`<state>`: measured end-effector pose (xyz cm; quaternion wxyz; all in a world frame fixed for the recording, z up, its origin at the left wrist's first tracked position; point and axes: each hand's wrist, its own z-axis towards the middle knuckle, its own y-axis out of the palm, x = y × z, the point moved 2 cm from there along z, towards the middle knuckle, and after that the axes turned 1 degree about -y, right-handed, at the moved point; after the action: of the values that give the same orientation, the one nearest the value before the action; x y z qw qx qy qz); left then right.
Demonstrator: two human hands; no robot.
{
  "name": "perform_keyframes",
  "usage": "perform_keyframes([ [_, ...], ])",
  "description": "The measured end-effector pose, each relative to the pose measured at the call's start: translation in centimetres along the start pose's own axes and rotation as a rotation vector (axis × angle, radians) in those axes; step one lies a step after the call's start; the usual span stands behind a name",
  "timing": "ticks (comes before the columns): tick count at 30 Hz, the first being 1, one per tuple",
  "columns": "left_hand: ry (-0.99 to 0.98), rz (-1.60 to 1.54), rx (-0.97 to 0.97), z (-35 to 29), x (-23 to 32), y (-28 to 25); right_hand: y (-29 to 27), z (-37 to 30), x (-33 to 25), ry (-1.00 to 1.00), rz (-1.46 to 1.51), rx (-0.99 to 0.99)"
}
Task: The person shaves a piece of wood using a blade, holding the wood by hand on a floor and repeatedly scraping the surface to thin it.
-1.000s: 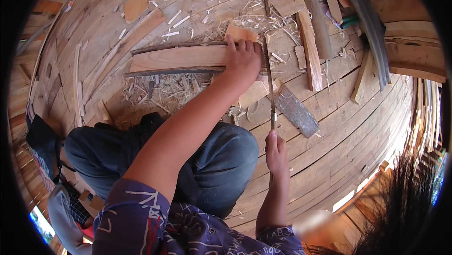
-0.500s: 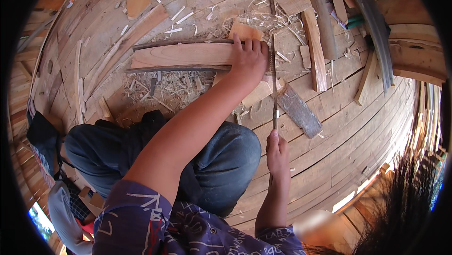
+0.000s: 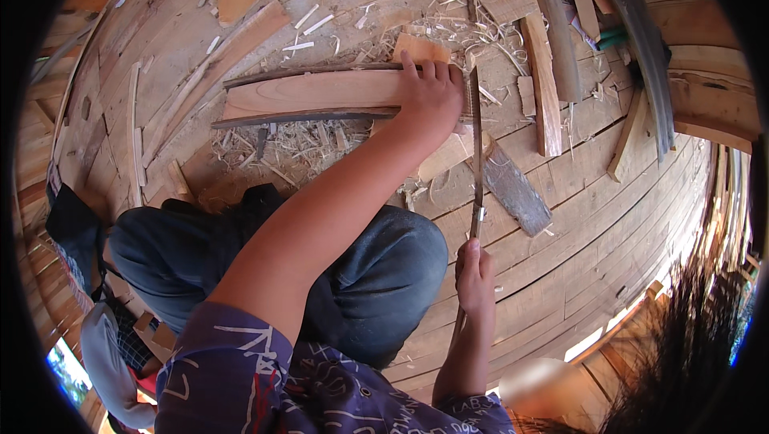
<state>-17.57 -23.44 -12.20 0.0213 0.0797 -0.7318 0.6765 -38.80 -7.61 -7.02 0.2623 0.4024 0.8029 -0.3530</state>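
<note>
A reddish-brown wooden board with dark, rough bark-like edges lies across in front of me. My left hand grips its right end from above, fingers over the far edge and thumb at the near side. In my right hand, the fingers are wrapped round the handle of a long-bladed knife. Its narrow blade points away from me, just right of the board's end. A small gap shows between them. A short bark-covered offcut lies right of the blade.
Shavings and slivers cover the floor round the board. Long planks lie at the far right, and another strip at the far left. My bent knees are close on the near side. Another person's sleeve shows at lower left.
The knife has shifted slightly right, away from the board's end, and its blade has turned a little to show more of its side. My left hand stays on the board.
</note>
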Motion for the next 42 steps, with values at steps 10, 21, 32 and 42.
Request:
perform_keyframes([
  [10,0.017,-0.015,-0.005,0.2,-0.1,-0.4,0.5,3.2,-0.6,-0.035,-0.032,0.029],
  [21,0.010,-0.074,-0.002,-0.5,-0.3,0.4,0.6,4.6,-3.1,-0.013,-0.105,0.024],
  [32,0.027,-0.149,-0.139,-1.0,-0.7,-1.1,1.9,3.0,-2.9,0.010,-0.145,0.087],
  [42,0.035,-0.234,0.224,-5.2,-2.6,-1.2,1.7,1.3,-3.2,0.065,-0.160,0.148],
])
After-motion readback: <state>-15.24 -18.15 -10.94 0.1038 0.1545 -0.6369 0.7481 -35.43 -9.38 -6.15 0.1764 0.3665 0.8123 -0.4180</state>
